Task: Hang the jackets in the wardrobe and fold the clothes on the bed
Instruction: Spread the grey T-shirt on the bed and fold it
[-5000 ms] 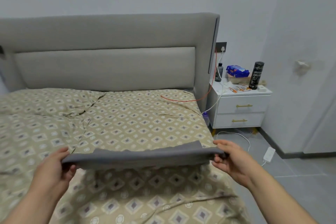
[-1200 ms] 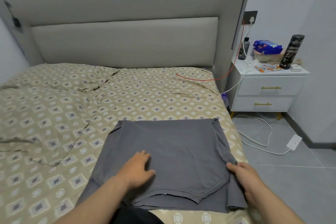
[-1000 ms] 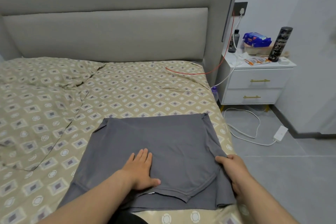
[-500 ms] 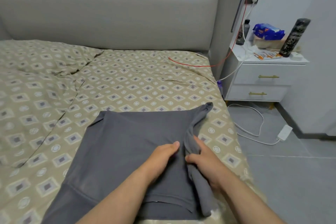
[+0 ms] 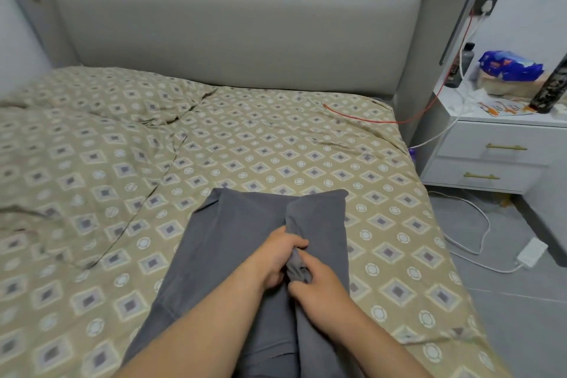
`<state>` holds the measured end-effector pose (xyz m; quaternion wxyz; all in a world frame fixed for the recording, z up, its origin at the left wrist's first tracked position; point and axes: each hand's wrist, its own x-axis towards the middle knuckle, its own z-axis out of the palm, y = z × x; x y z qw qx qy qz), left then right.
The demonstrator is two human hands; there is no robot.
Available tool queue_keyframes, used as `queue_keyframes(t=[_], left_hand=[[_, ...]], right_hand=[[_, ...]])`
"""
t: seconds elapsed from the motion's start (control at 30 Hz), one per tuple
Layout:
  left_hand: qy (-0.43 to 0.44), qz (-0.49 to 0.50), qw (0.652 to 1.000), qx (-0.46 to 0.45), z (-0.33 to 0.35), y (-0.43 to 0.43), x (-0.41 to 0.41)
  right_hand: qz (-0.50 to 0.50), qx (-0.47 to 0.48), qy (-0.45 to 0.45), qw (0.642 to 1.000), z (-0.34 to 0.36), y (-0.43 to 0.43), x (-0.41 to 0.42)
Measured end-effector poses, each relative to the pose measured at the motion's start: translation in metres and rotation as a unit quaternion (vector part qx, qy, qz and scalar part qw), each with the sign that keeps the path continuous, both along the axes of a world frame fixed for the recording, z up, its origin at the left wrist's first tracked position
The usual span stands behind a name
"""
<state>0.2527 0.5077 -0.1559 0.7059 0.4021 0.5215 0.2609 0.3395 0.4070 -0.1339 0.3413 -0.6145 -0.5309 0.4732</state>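
Far to the left of the fingers, a rumpled duvet [image 5: 76, 132] in a tan diamond print lies heaped across the bed [image 5: 276, 147], with the padded grey headboard [image 5: 233, 37] rising beyond it. A grey garment [image 5: 233, 242] lies flat on the bed's near right part. Its left portion spreads out smooth to the left of the fingers, and its right side is folded in toward the middle.

At the centre, the person's left hand [image 5: 277, 258] rests on the garment with its fingers [image 5: 294, 244] curled round a bunched ridge of the cloth. Touching it on the right, the right hand [image 5: 316, 288] grips the same ridge, its fingers [image 5: 311, 265] closed on the gathered fabric from the other side. Both bare forearms reach in from the bottom edge, over the lower part of the garment.

Beyond the fingers and to their right, a red cable [image 5: 368, 120] trails across the bed cover and climbs toward a wall socket [image 5: 487, 1] beside the headboard. Further right stands a white nightstand [image 5: 497, 159] with two drawers and gold handles. On it are a dark bottle [image 5: 460, 67], a blue packet [image 5: 509, 66] and a tall dark cylinder [image 5: 549, 92]. On the grey floor, well to the right of the fingers, a white cable [image 5: 478, 224] loops to a white power adapter [image 5: 532, 252].
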Motion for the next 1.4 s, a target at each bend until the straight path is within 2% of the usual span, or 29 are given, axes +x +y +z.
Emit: queue_keyframes(t=[0.13,0.2,0.3,0.37,0.47,0.53,0.63,0.77,0.83,0.87,0.93,1.0,1.03,1.07,1.1,1.13,1.17,1.2,1.27,1.33,1.4], left_hand=[[0.036,0.031,0.996,0.072,0.026,0.037,-0.072],[0.062,0.075,0.992,0.082,0.029,0.054,-0.114],[0.115,0.081,0.988,0.068,0.019,0.058,-0.166],[0.151,0.087,0.984,0.035,0.003,0.049,-0.188],[0.117,0.125,0.985,-0.024,-0.012,0.043,-0.199],[0.117,0.082,0.988,-0.059,-0.007,0.048,-0.198],[0.155,-0.011,0.982,-0.104,0.005,0.052,-0.193],[0.196,-0.047,0.976,-0.084,0.008,0.035,-0.201],[0.222,-0.019,0.974,-0.034,-0.001,0.014,-0.207],[0.269,0.019,0.963,0.018,-0.008,0.002,-0.210],[0.389,0.099,0.909,0.116,-0.017,-0.021,-0.210],[0.437,0.108,0.881,0.146,-0.022,-0.039,-0.210],[0.443,0.108,0.880,0.134,-0.024,-0.045,-0.211],[0.400,0.145,0.900,0.092,-0.023,-0.048,-0.213],[0.306,0.208,0.929,0.015,-0.017,-0.051,-0.213],[0.198,0.257,0.943,-0.073,-0.014,-0.053,-0.214],[0.108,0.294,0.937,-0.153,-0.010,-0.060,-0.214],[0.071,0.298,0.933,-0.191,-0.009,-0.065,-0.215],[0.135,0.235,0.945,-0.182,-0.005,-0.077,-0.211],[0.245,0.173,0.949,-0.091,-0.001,-0.084,-0.203],[0.302,0.155,0.941,0.012,-0.001,-0.080,-0.200]], right_hand=[[0.057,0.013,0.080,0.995,0.017,0.033,-0.062],[0.089,0.005,0.088,0.992,0.017,0.039,-0.087],[0.113,-0.041,0.034,0.992,0.008,0.035,-0.097],[0.100,-0.037,-0.028,0.994,-0.006,0.026,-0.084],[0.034,-0.013,-0.106,0.994,-0.029,0.011,-0.055],[0.006,-0.005,-0.142,0.990,-0.046,0.004,-0.040],[0.020,0.006,-0.182,0.983,-0.064,-0.006,-0.035],[0.009,0.020,-0.192,0.981,-0.071,-0.013,-0.041],[-0.032,0.010,-0.187,0.982,-0.070,-0.020,-0.043],[-0.067,-0.001,-0.184,0.981,-0.070,-0.025,-0.044],[-0.165,-0.051,-0.170,0.970,-0.067,-0.034,-0.046],[-0.222,-0.119,-0.151,0.956,-0.063,-0.039,-0.050],[-0.217,-0.141,-0.142,0.956,-0.062,-0.040,-0.051],[-0.204,-0.153,-0.121,0.959,-0.060,-0.040,-0.050],[-0.200,-0.162,-0.074,0.964,-0.057,-0.040,-0.048],[-0.210,-0.173,-0.006,0.962,-0.053,-0.040,-0.044],[-0.229,-0.183,0.060,0.954,-0.048,-0.041,-0.038],[-0.253,-0.188,0.101,0.944,-0.045,-0.042,-0.031],[-0.285,-0.179,0.116,0.934,-0.041,-0.048,-0.017],[-0.299,-0.179,0.094,0.932,-0.037,-0.058,-0.008],[-0.289,-0.188,0.086,0.935,-0.039,-0.068,-0.005]])
